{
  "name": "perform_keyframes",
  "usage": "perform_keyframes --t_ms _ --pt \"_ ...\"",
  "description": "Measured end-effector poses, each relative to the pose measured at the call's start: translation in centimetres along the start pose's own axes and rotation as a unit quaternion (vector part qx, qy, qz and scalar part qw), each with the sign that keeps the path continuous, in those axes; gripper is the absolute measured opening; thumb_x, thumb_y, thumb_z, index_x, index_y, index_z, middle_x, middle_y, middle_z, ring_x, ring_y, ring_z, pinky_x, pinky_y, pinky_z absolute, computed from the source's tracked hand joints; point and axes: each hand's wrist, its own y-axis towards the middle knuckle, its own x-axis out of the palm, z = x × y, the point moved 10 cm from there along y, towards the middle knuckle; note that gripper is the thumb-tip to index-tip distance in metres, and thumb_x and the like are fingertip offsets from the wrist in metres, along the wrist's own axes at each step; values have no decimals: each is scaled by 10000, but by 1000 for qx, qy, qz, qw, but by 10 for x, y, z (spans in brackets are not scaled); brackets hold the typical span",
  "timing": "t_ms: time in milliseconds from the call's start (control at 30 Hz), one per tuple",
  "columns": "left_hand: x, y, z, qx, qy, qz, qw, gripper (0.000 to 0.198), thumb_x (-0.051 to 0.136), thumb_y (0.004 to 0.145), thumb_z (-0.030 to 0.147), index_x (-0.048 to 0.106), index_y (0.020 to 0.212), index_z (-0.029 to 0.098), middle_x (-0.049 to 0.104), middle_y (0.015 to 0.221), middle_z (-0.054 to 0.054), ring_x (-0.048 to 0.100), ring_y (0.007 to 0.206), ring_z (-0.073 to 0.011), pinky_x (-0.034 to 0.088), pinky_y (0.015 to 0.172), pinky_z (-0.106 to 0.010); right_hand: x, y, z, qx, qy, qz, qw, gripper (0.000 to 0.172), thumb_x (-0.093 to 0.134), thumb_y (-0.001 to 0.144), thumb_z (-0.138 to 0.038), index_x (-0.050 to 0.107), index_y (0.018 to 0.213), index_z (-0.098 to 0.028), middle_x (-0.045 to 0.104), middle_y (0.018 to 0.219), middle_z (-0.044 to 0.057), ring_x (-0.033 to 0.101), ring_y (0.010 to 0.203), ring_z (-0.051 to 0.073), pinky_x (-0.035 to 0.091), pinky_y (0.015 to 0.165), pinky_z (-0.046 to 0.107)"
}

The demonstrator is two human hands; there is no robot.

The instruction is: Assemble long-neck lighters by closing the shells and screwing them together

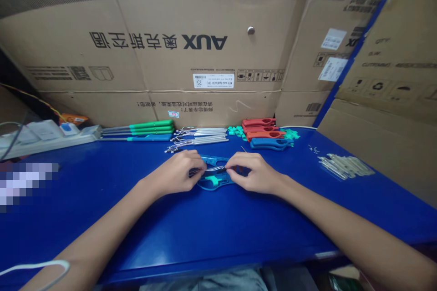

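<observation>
Over the middle of the blue table, thin wires (213,169) run between my hands. My left hand (185,170) is closed in a pinch around their left part. With thumb and forefinger, my right hand (251,170) pinches the right end of the wires, beside a small dark part. Beneath them lie two blue plastic handle shells: an upper one (213,160) and a lower one (223,180), both partly covered by my fingers. A teal plastic piece (214,180) sits on the lower shell.
Along the back lie green-handled rods (153,126), a blue-handled rod (150,138), metal tubes with wires (210,132), red shells (261,128), blue shells (269,144) and teal pieces (290,134). Clear strips (346,167) lie right; a power strip (78,137) left. Cardboard (164,72) walls the back.
</observation>
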Motion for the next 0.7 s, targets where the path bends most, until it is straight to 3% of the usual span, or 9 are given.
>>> perform_keyframes --t_ms 267,467,700 --pt "0 -4 -12 -58 -18 -43 997 94 595 750 227 672 794 195 653 756 -8 571 701 -156 425 652 -260 4 0 -3 6 15 -32 999 135 590 763 -77 690 801 -160 700 760 47 618 648 135 504 626 249" --pt "4 -10 -26 -104 -45 -103 988 169 644 722 344 679 778 189 669 716 8 598 647 -140 440 598 -236 6 0 -5 4 13 -41 999 134 590 761 -84 687 791 -171 699 761 43 620 653 139 504 634 254" --pt "10 -14 -32 -121 -56 -141 981 119 608 727 286 685 751 197 682 722 10 606 646 -140 444 615 -235 7 0 -6 5 17 -47 999 138 589 761 -72 691 804 -153 700 778 54 621 673 143 499 647 256"
